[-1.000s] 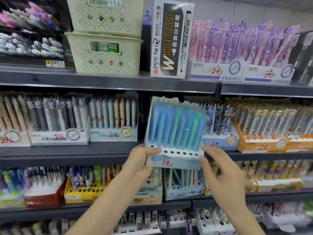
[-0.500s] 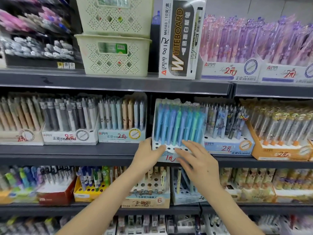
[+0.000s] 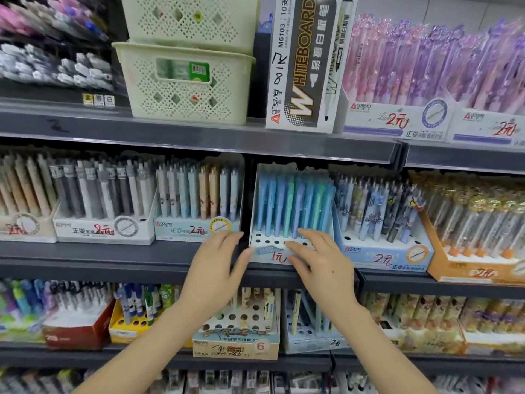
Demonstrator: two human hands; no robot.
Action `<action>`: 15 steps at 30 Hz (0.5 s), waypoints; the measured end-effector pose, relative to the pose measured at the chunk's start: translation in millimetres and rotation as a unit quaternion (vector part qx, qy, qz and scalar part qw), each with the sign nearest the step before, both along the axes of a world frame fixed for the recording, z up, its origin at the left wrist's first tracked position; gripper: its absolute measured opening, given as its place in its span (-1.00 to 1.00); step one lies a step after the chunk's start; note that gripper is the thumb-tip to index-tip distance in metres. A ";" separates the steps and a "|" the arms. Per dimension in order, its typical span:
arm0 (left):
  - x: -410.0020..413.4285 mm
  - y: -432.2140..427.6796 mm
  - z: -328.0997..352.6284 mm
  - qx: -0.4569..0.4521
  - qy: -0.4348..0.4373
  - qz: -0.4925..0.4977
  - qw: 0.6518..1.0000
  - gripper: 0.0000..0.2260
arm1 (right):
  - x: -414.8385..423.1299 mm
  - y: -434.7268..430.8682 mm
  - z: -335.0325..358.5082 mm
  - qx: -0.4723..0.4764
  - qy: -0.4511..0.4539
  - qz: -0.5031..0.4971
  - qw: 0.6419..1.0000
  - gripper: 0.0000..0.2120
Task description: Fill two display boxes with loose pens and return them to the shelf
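Dark grey shop shelves crowded with pen boxes fill the frame. At centre, one display box (image 3: 277, 255) stands on the middle shelf (image 3: 113, 257), holding blue and green pens (image 3: 292, 203) behind open holes. The left hand (image 3: 216, 268) and right hand (image 3: 321, 265) rest against its front, fingers straight and released. Two stacked baskets (image 3: 184, 81) sit at upper left.

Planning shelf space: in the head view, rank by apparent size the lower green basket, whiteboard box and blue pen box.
1-2. The lower green basket and the whiteboard box look alike; the box's top is cropped.
3. The blue pen box.
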State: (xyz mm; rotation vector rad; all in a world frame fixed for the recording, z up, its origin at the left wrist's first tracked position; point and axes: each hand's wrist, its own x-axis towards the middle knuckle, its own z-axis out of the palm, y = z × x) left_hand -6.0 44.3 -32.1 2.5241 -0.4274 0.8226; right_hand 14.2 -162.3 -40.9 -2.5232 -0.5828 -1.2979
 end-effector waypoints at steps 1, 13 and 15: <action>-0.4 8.5 -4.8 0.030 -0.043 0.020 0.998 -0.52 | 4.1 -0.4 0.5 0.004 0.003 0.000 1.000 -0.80; 21.6 49.1 -28.0 0.149 -0.015 0.105 0.983 -0.52 | 29.5 -1.5 5.0 0.020 0.068 -0.026 0.997 -0.77; 21.4 49.7 -28.5 0.149 -0.007 0.101 0.984 -0.51 | 28.4 -0.2 6.0 0.025 0.090 -0.029 0.995 -0.76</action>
